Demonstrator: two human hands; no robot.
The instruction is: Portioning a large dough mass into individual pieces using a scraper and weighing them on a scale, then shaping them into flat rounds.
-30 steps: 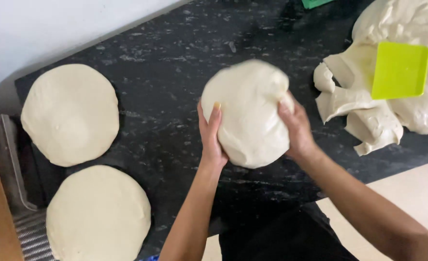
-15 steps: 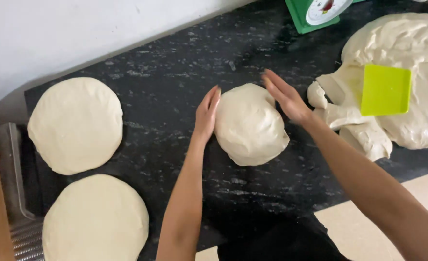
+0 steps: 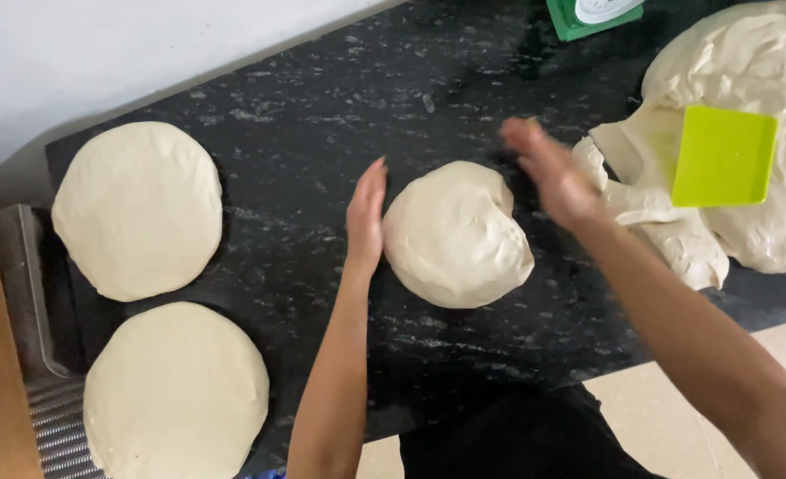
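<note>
Two flat dough rounds (image 3: 137, 208) already lie at nine o'clock, a third dough ball (image 3: 455, 232) rests mid-counter between the open left hand (image 3: 365, 217) and open, blurred right hand (image 3: 548, 173), while the big dough mass (image 3: 748, 106) at two o'clock is left.

Left hand (image 3: 365, 215) flat, edge-on; right hand (image 3: 548, 173) open, raised, blurred.

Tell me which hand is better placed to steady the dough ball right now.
Left, probably. The left hand stands on edge close beside the dough ball, palm facing it. The right hand is blurred, open and seems lifted above the ball's far edge, near the big dough mass.
</note>
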